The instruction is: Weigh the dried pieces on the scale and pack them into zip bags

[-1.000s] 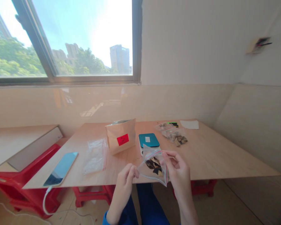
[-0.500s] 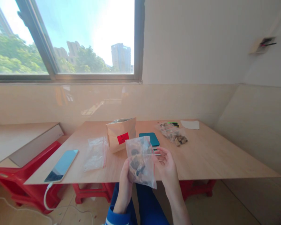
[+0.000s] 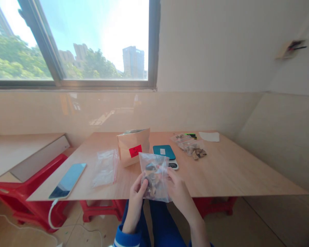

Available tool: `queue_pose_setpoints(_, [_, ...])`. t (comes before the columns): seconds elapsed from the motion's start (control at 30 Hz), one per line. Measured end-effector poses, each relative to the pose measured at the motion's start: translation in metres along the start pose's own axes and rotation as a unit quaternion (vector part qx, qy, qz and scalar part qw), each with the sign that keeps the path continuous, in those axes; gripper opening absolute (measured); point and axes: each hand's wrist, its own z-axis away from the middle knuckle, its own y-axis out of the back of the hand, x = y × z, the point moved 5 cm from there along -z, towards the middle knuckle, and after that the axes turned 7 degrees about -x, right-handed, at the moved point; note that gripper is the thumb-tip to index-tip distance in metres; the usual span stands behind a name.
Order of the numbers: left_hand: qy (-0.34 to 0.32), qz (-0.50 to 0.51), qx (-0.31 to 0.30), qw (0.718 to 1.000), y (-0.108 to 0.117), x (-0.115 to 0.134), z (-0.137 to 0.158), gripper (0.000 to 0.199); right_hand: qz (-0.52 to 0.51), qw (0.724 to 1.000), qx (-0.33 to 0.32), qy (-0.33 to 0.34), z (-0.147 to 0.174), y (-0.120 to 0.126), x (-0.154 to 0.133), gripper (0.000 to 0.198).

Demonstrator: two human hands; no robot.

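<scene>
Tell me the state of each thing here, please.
Held bag: holding dark pieces; seal unclear.
Left hand: closed on its left side.
Right hand: gripping its right edge.
Pouch: upright, mouth open.
Scale: flat, partly hidden, reading illegible.
Phone: face up, cable plugged in.
Left bags: flat, seemingly empty.
Right bags: lying down, pieces inside.

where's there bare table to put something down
The widest bare patch is the table's right side, right of the filled bags and in front of the white sheet. A narrower strip lies between the phone and the flat clear bags. It is crowded around the paper pouch, scale and held bag.
</scene>
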Motion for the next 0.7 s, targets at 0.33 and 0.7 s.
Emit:
queue_pose_setpoints(0.33, [0.024,-0.069,-0.016,0.997,0.005,0.005,-0.005,0.055,-0.176,0.978,-0.025,-0.107,-0.003,-0.010,0.019,0.055])
queue_pose_setpoints(0.7, [0.026,0.027,0.058,0.998,0.002,0.003,-0.005,0.049,-0.222,0.964,0.114,-0.094,-0.013,-0.013,0.037,0.038])
